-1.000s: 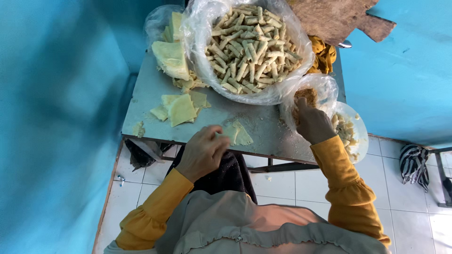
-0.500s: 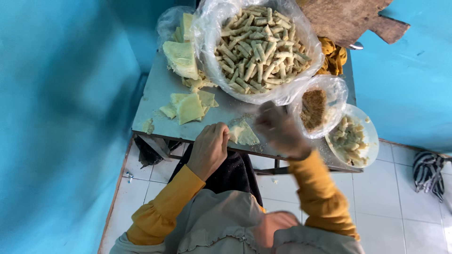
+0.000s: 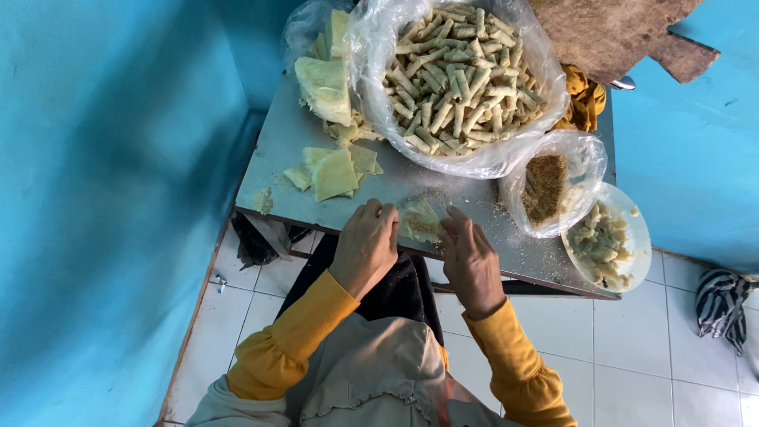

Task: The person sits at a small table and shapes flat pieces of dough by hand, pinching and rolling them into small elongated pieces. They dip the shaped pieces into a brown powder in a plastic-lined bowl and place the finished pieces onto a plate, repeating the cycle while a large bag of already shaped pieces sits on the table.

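A thin pale pastry wrapper with a dab of brown filling on it lies at the near edge of the grey metal table, directly between the two hands. The left hand rests with curled fingers, its fingertips pressing the wrapper's left edge. The right hand mirrors it, fingers bent and touching the wrapper's right edge; neither hand is fully closed, both pinch lightly at the sheet. Yellow sleeves run back from both wrists toward the body.

Just left of the left hand, farther onto the table, sits a small loose pile of cut wrapper pieces. Beyond that pile, toward the far left corner, a taller stack of wrappers sits in clear plastic. Straight ahead of both hands is a large plastic-lined basin heaped with finished rolled pastry sticks. Just right of the right hand stands a clear bag of brown crumbly filling, and touching it on the far side, at the table's right corner, a plastic-lined bowl of pale lumpy mash. Crumbs dust the tabletop near the right hand. Below the table lies white tiled floor, with blue walls on either side.
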The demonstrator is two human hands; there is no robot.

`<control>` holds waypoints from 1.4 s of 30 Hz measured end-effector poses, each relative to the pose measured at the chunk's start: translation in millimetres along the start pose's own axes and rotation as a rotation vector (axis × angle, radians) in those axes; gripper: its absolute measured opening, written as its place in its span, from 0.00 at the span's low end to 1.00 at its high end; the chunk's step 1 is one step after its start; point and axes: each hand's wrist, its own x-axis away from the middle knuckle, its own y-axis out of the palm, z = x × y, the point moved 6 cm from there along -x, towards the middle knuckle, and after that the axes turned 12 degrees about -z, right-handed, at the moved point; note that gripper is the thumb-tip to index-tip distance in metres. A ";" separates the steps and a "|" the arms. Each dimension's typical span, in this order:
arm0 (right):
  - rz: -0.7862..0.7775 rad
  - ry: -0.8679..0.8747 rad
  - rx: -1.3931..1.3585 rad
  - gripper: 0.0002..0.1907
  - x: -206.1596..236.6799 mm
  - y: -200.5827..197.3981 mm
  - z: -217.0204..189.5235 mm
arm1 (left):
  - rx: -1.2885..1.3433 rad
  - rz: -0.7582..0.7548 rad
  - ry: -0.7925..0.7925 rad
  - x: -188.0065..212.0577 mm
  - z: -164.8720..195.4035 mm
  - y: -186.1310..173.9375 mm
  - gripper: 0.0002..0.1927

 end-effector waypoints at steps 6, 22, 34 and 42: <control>-0.084 0.011 0.013 0.17 -12.4 7.7 5.9 | 0.108 0.023 0.041 -0.6 4.5 -0.3 0.07; -0.197 0.027 -0.269 0.28 -18.1 1.2 5.5 | -0.020 0.043 0.041 -2.1 10.0 -1.4 0.05; -0.208 0.013 -0.420 0.26 -25.4 11.4 11.3 | 0.027 -0.112 0.224 -1.3 7.4 18.8 0.12; -0.187 -0.059 -0.329 0.29 -20.6 7.3 4.0 | -0.274 -0.095 0.560 -13.8 -8.0 37.3 0.13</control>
